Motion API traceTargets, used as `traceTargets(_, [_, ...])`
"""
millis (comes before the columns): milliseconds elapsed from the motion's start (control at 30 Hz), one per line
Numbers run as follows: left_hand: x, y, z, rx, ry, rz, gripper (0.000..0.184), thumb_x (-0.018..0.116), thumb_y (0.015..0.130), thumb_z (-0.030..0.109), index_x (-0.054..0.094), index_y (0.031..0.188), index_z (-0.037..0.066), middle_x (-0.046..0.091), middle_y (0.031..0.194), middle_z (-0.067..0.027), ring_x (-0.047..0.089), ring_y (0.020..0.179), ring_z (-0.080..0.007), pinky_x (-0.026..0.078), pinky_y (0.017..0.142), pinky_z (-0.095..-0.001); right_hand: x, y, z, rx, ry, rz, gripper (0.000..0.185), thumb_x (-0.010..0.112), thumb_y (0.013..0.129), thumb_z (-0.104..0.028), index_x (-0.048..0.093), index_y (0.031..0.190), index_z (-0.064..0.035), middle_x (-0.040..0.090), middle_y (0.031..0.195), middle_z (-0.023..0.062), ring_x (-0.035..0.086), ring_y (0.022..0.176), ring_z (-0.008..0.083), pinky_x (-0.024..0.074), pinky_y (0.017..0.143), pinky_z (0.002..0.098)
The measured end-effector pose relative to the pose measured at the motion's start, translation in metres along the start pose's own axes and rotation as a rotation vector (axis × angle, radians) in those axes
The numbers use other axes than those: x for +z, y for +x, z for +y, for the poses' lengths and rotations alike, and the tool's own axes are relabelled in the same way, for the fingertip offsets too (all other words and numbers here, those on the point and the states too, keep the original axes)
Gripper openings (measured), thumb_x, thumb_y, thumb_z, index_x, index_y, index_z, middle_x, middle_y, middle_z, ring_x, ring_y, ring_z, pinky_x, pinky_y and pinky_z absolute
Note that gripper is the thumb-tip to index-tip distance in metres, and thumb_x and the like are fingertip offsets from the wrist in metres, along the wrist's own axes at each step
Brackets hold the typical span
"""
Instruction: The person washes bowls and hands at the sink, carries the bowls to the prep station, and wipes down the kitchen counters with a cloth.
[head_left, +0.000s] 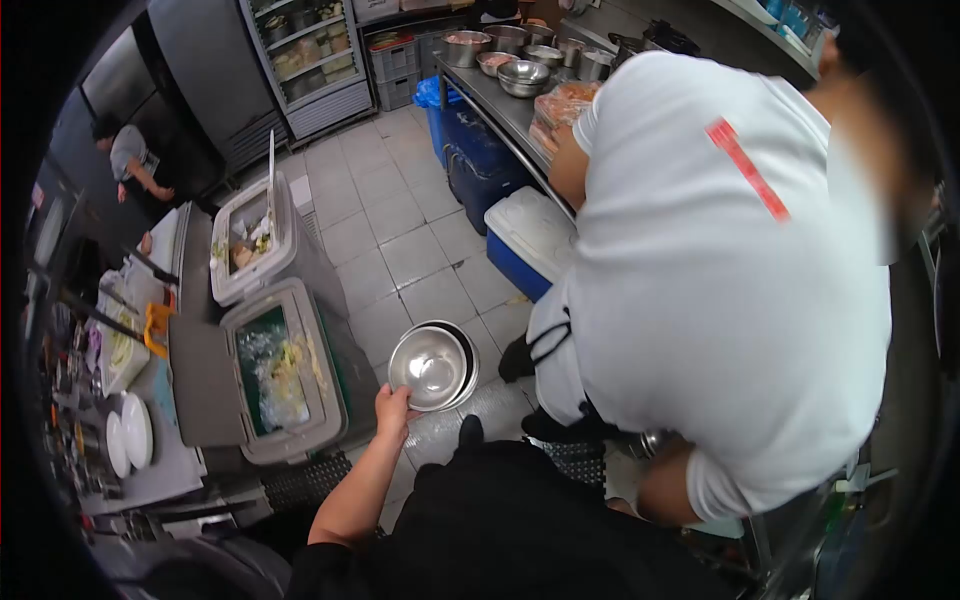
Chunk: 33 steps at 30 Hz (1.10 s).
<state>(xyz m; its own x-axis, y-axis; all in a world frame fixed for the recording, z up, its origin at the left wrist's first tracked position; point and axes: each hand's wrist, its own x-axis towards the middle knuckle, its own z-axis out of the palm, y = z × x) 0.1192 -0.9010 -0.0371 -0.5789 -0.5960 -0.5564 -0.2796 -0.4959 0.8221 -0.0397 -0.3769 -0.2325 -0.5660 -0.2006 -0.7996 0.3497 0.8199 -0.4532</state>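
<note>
My left hand (393, 408) is closed on the near-left rim of a small stack of metal bowls (428, 368). The shiny inside of the top bowl faces up, and the rims of the others show to its right. The stack is held out over the tiled floor, beside an open waste bin (330, 385). My right hand cannot be made out in this view. A co-worker in a white shirt (730, 270) bends over close on my right.
A second open bin (225, 285) with food scraps stands behind the first. Along the right, a steel table (475, 75) carries metal bowls and pots, with a blue-and-white cooler (530, 235) below. Another person (130, 160) stands far left. White plates (137, 430) lie on the left counter.
</note>
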Motion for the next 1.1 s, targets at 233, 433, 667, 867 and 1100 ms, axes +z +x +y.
traceTargets(233, [0.009, 0.132, 0.079, -0.071, 0.061, -0.09, 0.027, 0.055, 0.081, 0.007, 0.054, 0.107, 0.003, 0.061, 0.089, -0.0103, 0.065, 0.072, -0.0225, 0.062, 0.055, -0.039, -0.017, 0.05, -0.214, -0.196, 0.162, 0.11, 0.029, 0.057, 0.089, -0.032, 0.065, 0.102, -0.0081, 0.067, 0.099, 0.0123, 0.066, 0.083, 0.0288, 0.0546, 0.07, 0.046])
traceTargets(433, [0.054, 0.285, 0.161, -0.11, 0.068, -0.187, 0.029, 0.055, 0.081, 0.008, 0.053, 0.109, 0.002, 0.061, 0.089, -0.0109, 0.066, 0.073, -0.0237, 0.062, 0.054, -0.0395, 0.036, 0.098, -0.197, 0.074, 0.256, 0.144, 0.03, 0.055, 0.091, -0.033, 0.064, 0.105, -0.008, 0.067, 0.097, 0.0118, 0.066, 0.081, 0.0276, 0.0549, 0.069, 0.0462])
traceTargets(667, [0.142, 0.453, 0.293, -0.046, 0.071, -0.363, 0.027, 0.058, 0.08, 0.009, 0.051, 0.105, 0.003, 0.056, 0.095, -0.0101, 0.063, 0.084, -0.025, 0.062, 0.064, -0.0442, 0.203, 0.054, -0.177, 0.697, 0.712, 0.02, 0.031, 0.053, 0.094, -0.034, 0.063, 0.108, -0.0079, 0.067, 0.094, 0.0113, 0.066, 0.078, 0.0263, 0.0552, 0.067, 0.0463])
traceTargets(867, [0.275, 0.555, 0.412, 0.093, 0.042, -0.474, 0.028, 0.06, 0.081, 0.012, 0.053, 0.107, 0.006, 0.055, 0.096, -0.007, 0.06, 0.085, -0.0227, 0.059, 0.067, -0.0434, 0.239, 0.054, -0.305, 0.409, 0.761, 0.2, 0.03, 0.053, 0.095, -0.032, 0.061, 0.11, -0.0073, 0.065, 0.096, 0.0098, 0.066, 0.078, 0.0272, 0.0563, 0.065, 0.047])
traceTargets(1100, [0.462, 0.647, 0.52, 0.235, -0.01, -0.7, 0.028, 0.057, 0.088, 0.013, 0.056, 0.112, -0.001, 0.06, 0.112, -0.0188, 0.063, 0.097, -0.0322, 0.06, 0.077, -0.0509, 0.244, 0.174, -0.371, 0.457, 1.017, 0.113, 0.03, 0.054, 0.094, -0.031, 0.057, 0.115, -0.0091, 0.064, 0.098, 0.0086, 0.066, 0.079, 0.0252, 0.057, 0.064, 0.0461])
